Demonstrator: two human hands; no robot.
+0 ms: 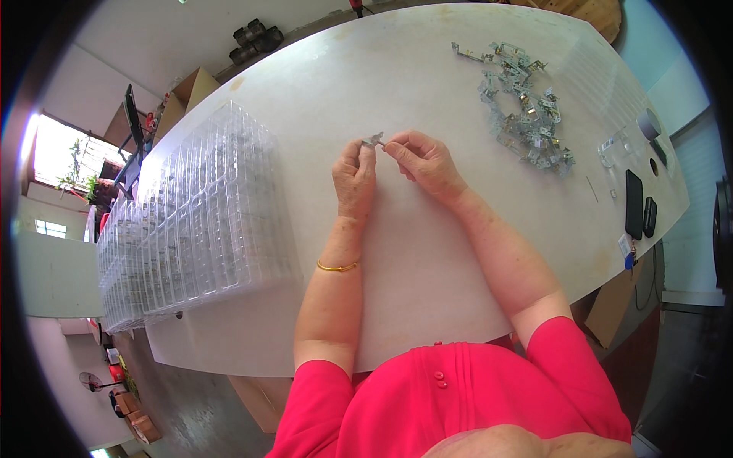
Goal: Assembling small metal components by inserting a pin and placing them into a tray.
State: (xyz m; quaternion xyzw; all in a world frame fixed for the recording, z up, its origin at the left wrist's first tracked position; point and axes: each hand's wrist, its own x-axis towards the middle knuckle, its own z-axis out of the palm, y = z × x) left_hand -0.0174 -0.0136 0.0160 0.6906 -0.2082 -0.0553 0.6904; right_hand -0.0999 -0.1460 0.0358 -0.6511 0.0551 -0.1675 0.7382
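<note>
Over the middle of the white table, my left hand pinches a small silvery metal bracket between thumb and fingers. My right hand meets it from the right, thumb and forefinger closed at the bracket's right end. Whether those fingers grip the bracket itself or a tiny piece on it is too small to tell. Similar metal brackets, some with brass-coloured parts, lie in a loose heap at the far right. To the left rises a tall stack of transparent plastic trays, with small metallic pieces showing through.
A black phone, a dark oblong case and keys with a blue tag lie by the right edge. Near them are a transparent container, a grey tape roll and a thin rod. A cardboard box stands beyond the trays.
</note>
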